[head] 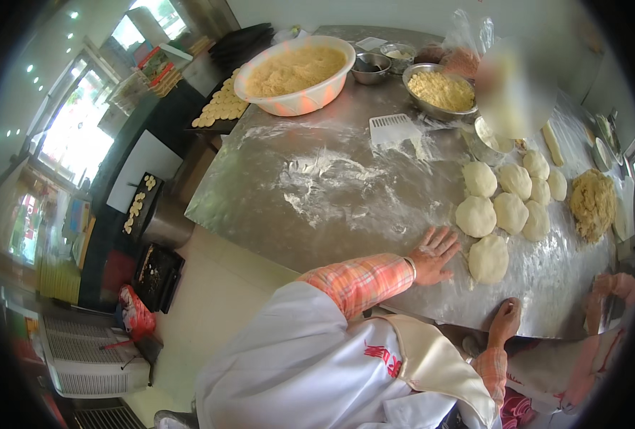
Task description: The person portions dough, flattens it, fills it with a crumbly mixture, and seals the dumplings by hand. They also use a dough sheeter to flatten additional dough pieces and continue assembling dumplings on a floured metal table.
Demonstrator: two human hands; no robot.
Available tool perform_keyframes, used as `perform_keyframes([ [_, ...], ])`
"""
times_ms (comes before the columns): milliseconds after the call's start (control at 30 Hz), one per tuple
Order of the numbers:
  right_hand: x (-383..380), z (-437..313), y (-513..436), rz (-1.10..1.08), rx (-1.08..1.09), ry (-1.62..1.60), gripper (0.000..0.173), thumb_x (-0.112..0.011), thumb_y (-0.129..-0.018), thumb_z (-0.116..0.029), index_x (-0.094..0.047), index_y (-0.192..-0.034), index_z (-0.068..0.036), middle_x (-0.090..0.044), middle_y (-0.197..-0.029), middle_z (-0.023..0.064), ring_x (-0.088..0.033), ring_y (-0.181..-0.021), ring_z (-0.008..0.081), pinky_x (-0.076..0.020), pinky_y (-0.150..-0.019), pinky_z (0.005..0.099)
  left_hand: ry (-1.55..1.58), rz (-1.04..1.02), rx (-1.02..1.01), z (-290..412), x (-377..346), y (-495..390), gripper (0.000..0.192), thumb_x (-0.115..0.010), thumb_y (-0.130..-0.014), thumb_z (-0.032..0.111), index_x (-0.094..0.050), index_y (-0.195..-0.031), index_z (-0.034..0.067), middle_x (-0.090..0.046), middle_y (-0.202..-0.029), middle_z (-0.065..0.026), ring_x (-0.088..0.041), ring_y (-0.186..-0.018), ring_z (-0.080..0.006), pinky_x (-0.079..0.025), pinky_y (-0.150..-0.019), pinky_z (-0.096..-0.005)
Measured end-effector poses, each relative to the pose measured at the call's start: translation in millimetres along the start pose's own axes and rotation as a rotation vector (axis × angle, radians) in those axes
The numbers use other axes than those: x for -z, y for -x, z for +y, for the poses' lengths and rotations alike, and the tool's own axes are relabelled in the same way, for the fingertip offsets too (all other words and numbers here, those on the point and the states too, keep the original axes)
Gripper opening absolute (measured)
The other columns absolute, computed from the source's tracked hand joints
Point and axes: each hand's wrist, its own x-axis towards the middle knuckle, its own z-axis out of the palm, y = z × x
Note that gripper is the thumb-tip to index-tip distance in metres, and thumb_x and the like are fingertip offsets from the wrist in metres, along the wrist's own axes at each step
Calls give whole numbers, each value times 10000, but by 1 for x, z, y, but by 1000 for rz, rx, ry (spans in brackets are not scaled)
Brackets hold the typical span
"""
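My left hand [434, 256] rests palm down on the floured metal worktable [339, 214], its fingers spread and nothing in it. Just right of its fingertips sit several pale dough balls [475, 216], the nearest being a flattened dough piece [488, 259]. At the table's front edge is my right hand [505, 320], with its fingers curled. Whether anything small is inside that hand cannot be made out. A rough, yellowish dough mass [593, 206] lies farther right, apart from the smooth balls.
A big plastic basin [296, 102] of yellow crumbly mix stands at the back left. Nearby are a white slotted scraper [394, 129] and a steel bowl [440, 111] of yellow crumbs. A co-worker's hand [615, 289] is at the right edge. Trays of shaped pieces [222, 101] stand left.
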Motion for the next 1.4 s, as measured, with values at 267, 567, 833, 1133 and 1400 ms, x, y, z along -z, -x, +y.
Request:
perform_keyframes([
  [267,4,-10,-5,-24,-39,107,182,-532,-1041,-226,-652,-1103,-104,-702,-984,161,-683,-863,383,-529,-761,484,-3,34,-11,1,-3,-2,840,-446,-1040,563,-226,-1664,46,-122,-1752,-189,-5,-1625,-394,40,-1285,-591],
  [567,11,-12,2,-16,-72,179,202,-521,-1045,-245,-657,-1080,-99,-708,-1044,174,-681,-888,416,-526,-741,520,25,64,-15,2,-10,-4,832,-471,-1037,544,-239,-1657,40,-140,-1745,-201,-7,-1624,-400,34,-1282,-602],
  [833,0,-19,2,66,-38,-32,117,-599,-967,-200,-617,-924,-92,-636,-893,183,-651,-873,433,-508,-723,550,-118,148,-75,-7,-13,-1,806,-547,-1012,491,-302,-1627,32,-235,-1710,-226,-140,-1593,-454,-66,-1262,-643],
  [1133,9,-18,3,182,-26,-117,127,-596,-972,-214,-648,-974,-98,-679,-946,147,-675,-882,404,-542,-749,521,-186,183,-116,-11,-19,-10,781,-584,-1002,444,-324,-1609,26,-266,-1697,-220,-184,-1570,-474,-90,-1253,-664],
  [1400,12,-17,3,221,8,-91,102,-612,-951,-194,-654,-962,-102,-688,-921,137,-681,-826,395,-547,-695,506,-202,203,-116,-8,-18,-9,774,-590,-1000,439,-343,-1601,18,-291,-1679,-233,-191,-1569,-466,-102,-1263,-637],
])
